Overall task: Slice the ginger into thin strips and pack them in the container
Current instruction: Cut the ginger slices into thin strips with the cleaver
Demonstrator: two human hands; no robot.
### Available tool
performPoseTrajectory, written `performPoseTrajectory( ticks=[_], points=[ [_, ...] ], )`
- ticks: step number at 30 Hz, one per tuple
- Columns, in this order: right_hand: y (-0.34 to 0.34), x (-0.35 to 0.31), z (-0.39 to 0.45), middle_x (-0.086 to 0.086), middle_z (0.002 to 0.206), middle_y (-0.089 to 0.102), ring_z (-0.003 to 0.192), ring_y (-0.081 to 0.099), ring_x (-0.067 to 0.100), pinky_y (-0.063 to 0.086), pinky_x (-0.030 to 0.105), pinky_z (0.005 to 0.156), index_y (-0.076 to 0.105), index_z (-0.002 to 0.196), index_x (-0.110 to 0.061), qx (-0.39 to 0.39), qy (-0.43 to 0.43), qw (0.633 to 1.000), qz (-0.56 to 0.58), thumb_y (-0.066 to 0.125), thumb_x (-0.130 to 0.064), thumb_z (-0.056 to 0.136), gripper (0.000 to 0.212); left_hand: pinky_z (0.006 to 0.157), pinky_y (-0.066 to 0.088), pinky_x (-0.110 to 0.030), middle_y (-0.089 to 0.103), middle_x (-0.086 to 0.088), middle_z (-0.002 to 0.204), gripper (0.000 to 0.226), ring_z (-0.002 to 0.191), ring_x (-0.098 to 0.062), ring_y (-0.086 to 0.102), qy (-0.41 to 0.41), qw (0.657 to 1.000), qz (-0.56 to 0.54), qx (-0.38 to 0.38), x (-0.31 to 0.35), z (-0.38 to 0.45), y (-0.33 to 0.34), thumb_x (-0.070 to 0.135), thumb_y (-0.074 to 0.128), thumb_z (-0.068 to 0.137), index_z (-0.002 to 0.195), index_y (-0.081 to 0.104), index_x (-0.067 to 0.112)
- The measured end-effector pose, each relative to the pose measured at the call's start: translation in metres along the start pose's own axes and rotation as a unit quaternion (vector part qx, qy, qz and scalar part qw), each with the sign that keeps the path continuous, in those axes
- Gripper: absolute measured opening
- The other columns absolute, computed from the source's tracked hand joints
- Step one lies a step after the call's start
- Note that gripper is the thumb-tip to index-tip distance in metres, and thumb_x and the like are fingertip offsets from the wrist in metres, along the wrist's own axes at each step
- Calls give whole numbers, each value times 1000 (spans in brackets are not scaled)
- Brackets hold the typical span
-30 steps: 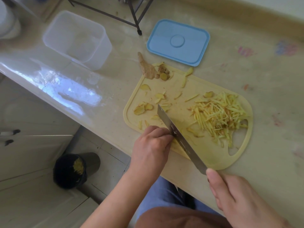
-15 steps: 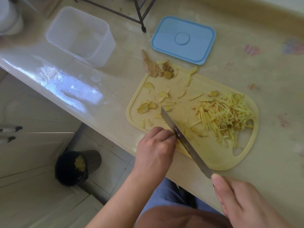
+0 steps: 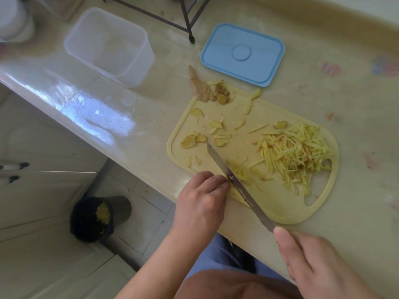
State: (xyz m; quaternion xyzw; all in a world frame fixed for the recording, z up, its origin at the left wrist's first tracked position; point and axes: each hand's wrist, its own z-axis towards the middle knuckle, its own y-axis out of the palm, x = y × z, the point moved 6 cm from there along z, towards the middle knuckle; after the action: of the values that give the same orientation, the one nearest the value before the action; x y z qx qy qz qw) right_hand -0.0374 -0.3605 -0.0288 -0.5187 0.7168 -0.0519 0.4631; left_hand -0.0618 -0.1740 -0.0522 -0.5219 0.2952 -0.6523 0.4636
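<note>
My right hand [image 3: 319, 264] grips the knife [image 3: 235, 182] across the cutting board [image 3: 280, 210]; my left hand [image 3: 203, 197], fingers curled, pins ginger beside the blade; strips [image 3: 293, 152] at 2 o'clock

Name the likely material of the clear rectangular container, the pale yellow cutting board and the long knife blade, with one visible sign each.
Clear rectangular container: probably plastic; frosted, translucent walls, countertop showing through. Pale yellow cutting board: likely plastic or a fibre composite; even matte colour, moulded groove and handle cut-out. Long knife blade: metal, apparently steel; grey, thin, with a dull sheen.
</note>
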Motion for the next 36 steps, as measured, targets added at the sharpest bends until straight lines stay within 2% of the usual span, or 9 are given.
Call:
performPoseTrajectory(
  ticks=[9, 11, 17, 19, 22, 25, 29, 32, 36],
  points=[
    [4, 7, 4, -11, 62, 61, 54, 54, 10, 37, 33, 54, 44, 57, -16, 31, -39, 998, -46, 1, -86, 75, 84, 77, 56, -35, 75, 2, 99, 23, 92, -24, 68, 4, 1000, -8, -28, 3, 0, 4, 10, 57, 92, 94, 80, 11],
    [3, 9, 8, -13, 59, 60, 52, 52, 6, 38, 25, 54, 43, 55, -18, 29, -42, 998, -33, 6, -81, 79, 76, 79, 56, -35, 75, 2, 100, 21, 94, -23, 68, 7, 999, -25, -22, 1, 0, 3, 8, 59, 90, 94, 79, 10],
    [-14, 21, 1, 2, 48, 51, 44, 42, 10, 37, 29, 54, 48, 61, -22, 18, -5, 999, 36, 18, -82, 73, 69, 108, 46, -44, 73, 2, 118, 21, 123, -18, 62, 79, 988, -108, -76, -6, -13, 2, 4, 63, 84, 96, 79, 11],
    [-21, 31, -8, 4, 44, 49, 41, 41, 8, 36, 23, 49, 49, 60, -20, 28, 14, 998, 58, 19, -85, 70, 71, 108, 46, -41, 73, -1, 116, 22, 121, -17, 62, 53, 988, -139, -52, -17, -13, -1, 1, 62, 85, 97, 80, 8],
    [-30, 40, -17, 5, 44, 51, 38, 46, 9, 35, 15, 45, 53, 59, -20, 42, 29, 997, 50, 19, -90, 67, 78, 103, 50, -32, 74, -3, 108, 19, 114, -17, 66, -61, 987, -139, 42, -38, -3, -13, 1, 65, 86, 96, 80, 6],
    [-30, 40, -22, -3, 50, 57, 46, 55, 8, 44, 18, 50, 57, 59, -28, 64, 27, 997, 19, 22, -90, 71, 72, 101, 48, -22, 75, -2, 103, 19, 108, -17, 66, -154, 978, -96, 101, -53, 14, -24, -3, 71, 83, 97, 79, 7],
    [-21, 25, -26, -7, 73, 67, 62, 61, 7, 48, 25, 63, 62, 72, -29, 53, 43, 996, 48, 34, -85, 68, 62, 99, 44, -19, 74, -1, 105, 25, 105, -23, 64, -178, 977, -72, 94, -60, 36, -22, -4, 75, 79, 99, 79, 12],
    [-25, 31, -21, 0, 60, 65, 52, 57, 8, 48, 27, 63, 61, 65, -18, 23, 64, 996, 57, 46, -64, 81, 51, 98, 44, -26, 73, -1, 106, 23, 107, -24, 62, -164, 982, -55, 81, -60, 43, -16, -1, 75, 80, 99, 79, 12],
    [-43, 46, -20, 6, 42, 50, 39, 45, 18, 39, 22, 45, 56, 53, -16, -2, 133, 984, 120, 38, -87, 61, 74, 100, 43, -28, 73, 0, 108, 17, 110, -23, 60, -154, 983, -49, 85, -64, 45, -12, 7, 75, 83, 99, 79, 13]
  ],
)
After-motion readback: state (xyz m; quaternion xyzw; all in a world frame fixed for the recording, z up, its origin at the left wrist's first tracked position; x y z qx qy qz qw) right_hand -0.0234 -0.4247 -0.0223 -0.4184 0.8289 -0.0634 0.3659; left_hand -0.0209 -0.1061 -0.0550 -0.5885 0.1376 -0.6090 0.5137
